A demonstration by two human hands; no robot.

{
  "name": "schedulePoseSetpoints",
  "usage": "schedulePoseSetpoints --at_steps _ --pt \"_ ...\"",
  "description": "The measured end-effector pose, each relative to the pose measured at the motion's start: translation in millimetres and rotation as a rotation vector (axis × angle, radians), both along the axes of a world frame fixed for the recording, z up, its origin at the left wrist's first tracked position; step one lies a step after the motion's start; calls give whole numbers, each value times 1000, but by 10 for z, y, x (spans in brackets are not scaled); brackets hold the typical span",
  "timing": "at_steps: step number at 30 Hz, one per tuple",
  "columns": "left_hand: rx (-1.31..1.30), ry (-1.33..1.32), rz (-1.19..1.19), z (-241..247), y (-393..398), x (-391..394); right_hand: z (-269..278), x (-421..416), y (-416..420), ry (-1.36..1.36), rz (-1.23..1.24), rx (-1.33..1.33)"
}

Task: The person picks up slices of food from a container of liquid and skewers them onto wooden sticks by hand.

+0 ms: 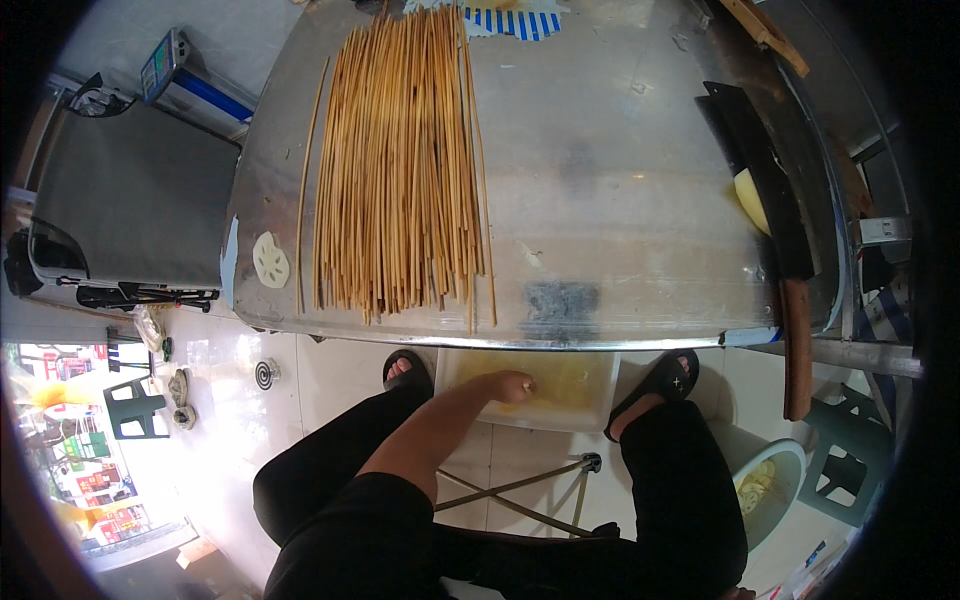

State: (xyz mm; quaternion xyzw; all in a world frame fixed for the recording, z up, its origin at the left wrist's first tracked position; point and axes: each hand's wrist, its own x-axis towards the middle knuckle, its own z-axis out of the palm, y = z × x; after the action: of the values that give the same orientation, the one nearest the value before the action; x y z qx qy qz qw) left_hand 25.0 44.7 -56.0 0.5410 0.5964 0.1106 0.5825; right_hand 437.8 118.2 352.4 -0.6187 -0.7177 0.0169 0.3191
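My left hand (513, 386) reaches down over a white plastic tub (459, 411) on the floor, below the table's front edge. Its fingers are curled. A small pale spot shows at the fingertips, but whether it is something held cannot be made out. Cloudy yellowish liquid seems to cover the tub's bottom. Only a sliver of my right hand (741, 593) shows at the bottom edge, beside my knee. On the metal table (622, 225) before me lies a wide row of thin wooden skewers (397, 165). One lotus root slice (271, 260) rests left of them.
A large knife (765, 180) lies at the table's right, its wooden handle overhanging the front edge, beside a pale yellow piece (751, 201). Right of my leg, a bucket (787, 480) holds pale slices. Green stools (844, 472), a folding chair (142, 187) and a digital scale (166, 64) stand around.
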Motion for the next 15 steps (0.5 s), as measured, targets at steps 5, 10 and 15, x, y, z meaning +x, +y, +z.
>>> schedulePoseSetpoints --at_steps 5,10,15 --pt "82 -270 170 -460 -92 23 53 67 -33 -18 4 -13" --pt "-171 9 346 79 483 2 102 476 -270 -22 -12 -62" --pt "-25 258 452 365 811 95 299 568 -340 39 45 -165"
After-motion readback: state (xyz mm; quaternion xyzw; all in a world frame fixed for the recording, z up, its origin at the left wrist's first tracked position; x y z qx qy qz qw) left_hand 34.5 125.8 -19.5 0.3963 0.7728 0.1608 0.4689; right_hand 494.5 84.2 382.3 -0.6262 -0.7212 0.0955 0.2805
